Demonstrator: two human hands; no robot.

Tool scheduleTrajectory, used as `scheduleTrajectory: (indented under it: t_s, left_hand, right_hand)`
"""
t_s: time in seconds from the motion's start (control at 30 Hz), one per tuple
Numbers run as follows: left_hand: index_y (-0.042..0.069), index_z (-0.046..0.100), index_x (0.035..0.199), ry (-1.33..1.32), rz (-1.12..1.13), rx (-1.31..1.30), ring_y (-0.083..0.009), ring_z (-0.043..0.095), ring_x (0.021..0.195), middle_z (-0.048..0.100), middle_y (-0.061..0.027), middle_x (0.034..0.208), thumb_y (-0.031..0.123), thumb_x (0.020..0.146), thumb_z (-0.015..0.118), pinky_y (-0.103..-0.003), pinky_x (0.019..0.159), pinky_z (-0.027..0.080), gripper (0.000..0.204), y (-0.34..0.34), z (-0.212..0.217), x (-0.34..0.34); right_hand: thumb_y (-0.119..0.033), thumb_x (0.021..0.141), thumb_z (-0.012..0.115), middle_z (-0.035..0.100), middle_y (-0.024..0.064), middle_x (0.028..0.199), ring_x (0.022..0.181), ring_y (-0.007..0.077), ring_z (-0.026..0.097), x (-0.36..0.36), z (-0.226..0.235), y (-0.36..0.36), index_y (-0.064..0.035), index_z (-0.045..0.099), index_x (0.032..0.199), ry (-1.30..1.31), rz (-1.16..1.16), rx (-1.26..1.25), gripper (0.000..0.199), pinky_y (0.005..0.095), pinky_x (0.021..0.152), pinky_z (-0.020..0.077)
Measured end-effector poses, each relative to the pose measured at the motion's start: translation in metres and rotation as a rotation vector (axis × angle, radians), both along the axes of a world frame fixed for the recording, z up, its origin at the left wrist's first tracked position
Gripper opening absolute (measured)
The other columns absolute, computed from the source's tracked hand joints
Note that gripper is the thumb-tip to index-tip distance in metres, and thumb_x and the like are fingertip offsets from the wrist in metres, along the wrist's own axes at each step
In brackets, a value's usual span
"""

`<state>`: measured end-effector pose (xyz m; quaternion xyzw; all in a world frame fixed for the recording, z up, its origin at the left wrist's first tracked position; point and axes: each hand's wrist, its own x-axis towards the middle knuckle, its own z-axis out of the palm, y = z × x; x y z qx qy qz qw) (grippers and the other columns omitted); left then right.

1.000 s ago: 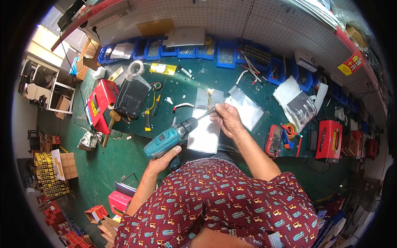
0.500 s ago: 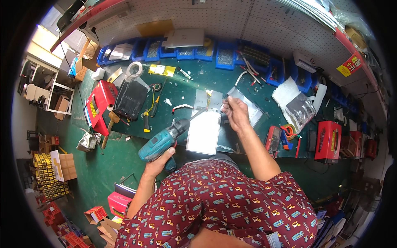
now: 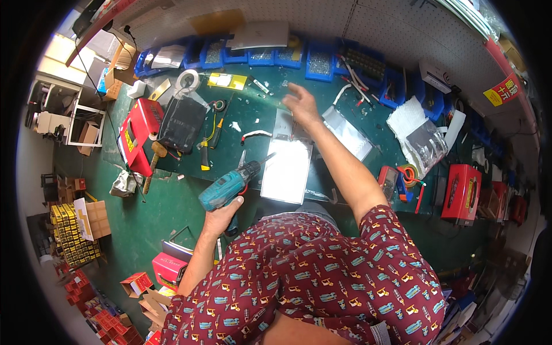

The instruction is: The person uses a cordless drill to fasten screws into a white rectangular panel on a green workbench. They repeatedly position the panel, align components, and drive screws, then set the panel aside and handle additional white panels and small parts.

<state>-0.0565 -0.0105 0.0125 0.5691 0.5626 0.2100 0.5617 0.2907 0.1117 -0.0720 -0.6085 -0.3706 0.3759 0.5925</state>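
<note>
My left hand (image 3: 220, 217) is closed round the handle of a teal cordless drill (image 3: 221, 191), whose long bit points up and right over the edge of a bright white panel (image 3: 286, 178). The panel lies at the bench's near edge, with a grey flap (image 3: 282, 122) at its far end. My right hand (image 3: 301, 106) is stretched out beyond that flap, its fingers apart and nothing visible in them. A short red-and-black cable (image 3: 256, 134) rests left of the flap. Right of my right forearm lies a shiny silver sheet (image 3: 348, 135).
Blue bins (image 3: 318, 64) of small hardware line the back. To the left are a black pack (image 3: 182, 131), a red case (image 3: 140, 129), a mallet (image 3: 155, 156) and a tape roll (image 3: 187, 81). A multimeter (image 3: 387, 179) and another red case (image 3: 462, 191) stand right.
My right hand has left the flap area and moved away from me, up and left toward the bins, its fingers spreading. The drill has shifted slightly right and its bit sits lower.
</note>
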Motion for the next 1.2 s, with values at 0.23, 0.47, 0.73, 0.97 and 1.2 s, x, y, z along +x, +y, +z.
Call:
scheduleTrajectory:
  t_s: [0.23, 0.47, 0.73, 0.97, 1.2]
  left_hand:
    - [0.000, 0.063, 0.115, 0.108, -0.171, 0.079, -0.0165, 0.063, 0.098, 0.067, -0.0074, 0.106, 0.014, 0.084, 0.074, -0.034, 0.090, 0.050, 0.035, 0.016, -0.003, 0.039]
    - [0.002, 0.059, 0.113, 0.267, -0.379, 0.291, -0.0144, 0.065, 0.091, 0.068, -0.0073, 0.099, 0.005, 0.082, 0.075, -0.032, 0.084, 0.053, 0.035, 0.040, -0.021, 0.102]
    - [0.006, 0.052, 0.110, 0.491, -0.434, 0.300, -0.0360, 0.068, 0.089, 0.070, -0.0178, 0.088, 0.019, 0.082, 0.075, -0.044, 0.077, 0.054, 0.039, 0.051, -0.013, 0.143]
    - [0.004, 0.049, 0.105, 0.910, -0.826, 0.379, -0.0452, 0.067, 0.087, 0.070, -0.0231, 0.087, 0.022, 0.083, 0.070, -0.054, 0.074, 0.052, 0.035, 0.077, 0.031, 0.187]
    - [0.006, 0.067, 0.099, 0.989, -1.210, 0.509, -0.0396, 0.070, 0.088, 0.071, -0.0204, 0.086, 0.019, 0.078, 0.068, -0.051, 0.078, 0.054, 0.025, 0.108, 0.043, 0.221]
  right_hand:
    - [-0.014, 0.076, 0.078, 0.070, 0.0155, 0.095, 0.085, 0.0250, 0.069, 0.003, -0.110, -0.123, 0.0023, 0.064, 0.112, -0.075, -0.235, -0.280, 0.041, 0.0354, 0.080, 0.0552]
    - [-0.018, 0.072, 0.081, 0.054, 0.0176, 0.114, 0.114, 0.0346, 0.051, -0.024, -0.117, -0.133, -0.0065, 0.061, 0.122, -0.360, -0.220, -0.418, 0.055, 0.0417, 0.100, 0.0430]
    - [-0.012, 0.073, 0.079, 0.053, 0.0165, 0.114, 0.117, 0.0363, 0.048, -0.022, -0.113, -0.133, -0.0091, 0.061, 0.120, -0.295, -0.232, -0.341, 0.050, 0.0443, 0.102, 0.0406]
    - [-0.006, 0.075, 0.077, 0.053, 0.0153, 0.112, 0.116, 0.0358, 0.047, -0.023, -0.106, -0.133, -0.0088, 0.062, 0.113, -0.319, -0.253, -0.333, 0.042, 0.0439, 0.101, 0.0406]
    - [-0.008, 0.076, 0.078, 0.055, 0.0149, 0.110, 0.114, 0.0351, 0.048, -0.022, -0.108, -0.131, -0.0089, 0.062, 0.108, -0.299, -0.277, -0.286, 0.036, 0.0444, 0.099, 0.0400]
